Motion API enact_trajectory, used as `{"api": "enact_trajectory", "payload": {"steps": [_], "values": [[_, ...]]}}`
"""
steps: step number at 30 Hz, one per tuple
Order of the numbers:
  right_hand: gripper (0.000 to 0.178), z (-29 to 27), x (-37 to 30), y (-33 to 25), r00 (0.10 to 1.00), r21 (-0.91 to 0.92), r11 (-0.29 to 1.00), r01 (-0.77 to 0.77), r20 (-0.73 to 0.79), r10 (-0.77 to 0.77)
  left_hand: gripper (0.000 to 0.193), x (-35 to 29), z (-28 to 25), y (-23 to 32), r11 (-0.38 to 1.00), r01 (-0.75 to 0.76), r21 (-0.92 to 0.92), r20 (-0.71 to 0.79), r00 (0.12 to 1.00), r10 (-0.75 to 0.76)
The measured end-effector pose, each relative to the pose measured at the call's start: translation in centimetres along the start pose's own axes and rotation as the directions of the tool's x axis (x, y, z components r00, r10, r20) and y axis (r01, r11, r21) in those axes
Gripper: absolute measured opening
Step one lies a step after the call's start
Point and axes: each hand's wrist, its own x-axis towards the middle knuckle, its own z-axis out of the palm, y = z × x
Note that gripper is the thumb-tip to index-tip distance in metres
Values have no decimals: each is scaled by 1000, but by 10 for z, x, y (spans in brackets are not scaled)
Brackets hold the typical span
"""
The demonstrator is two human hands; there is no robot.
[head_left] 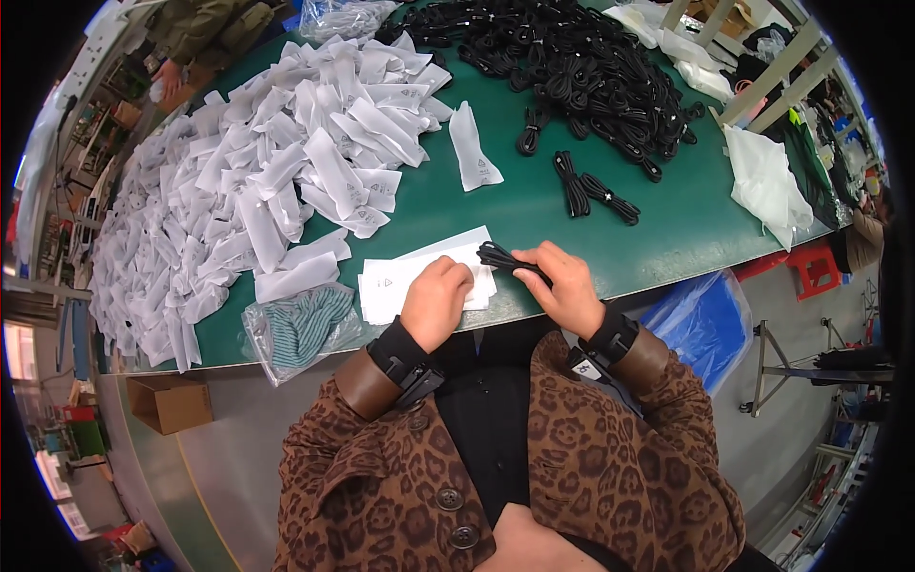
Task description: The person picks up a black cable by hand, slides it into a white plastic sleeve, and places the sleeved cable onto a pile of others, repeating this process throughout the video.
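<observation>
My right hand [564, 287] is closed around a coiled black cable bundle [497, 255], its tied end pointing left over a small stack of flat white bags [384, 281]. On that stack lies my left hand [437, 303], its fingers curled and pinched at the edge of the top bag, close to the cable's tip. The fingertips are partly hidden. Two more black cable bundles [610, 198] lie crossed beyond my right hand. A single filled white bag [471, 153] sits apart, farther off.
A large heap of filled white bags [276, 162] covers the left of the green table [429, 205]. Black cable bundles [610, 81] pile up at the far right. A clear bag with striped teal cloth [310, 326] lies at the front edge. Another person's hand [170, 79] shows far left.
</observation>
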Motion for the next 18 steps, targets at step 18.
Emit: {"api": "enact_trajectory", "payload": {"steps": [18], "values": [[20, 8, 4, 6, 750, 451, 602, -659, 459, 477, 12, 7, -9, 16, 964, -222, -144, 75, 969, 234]]}}
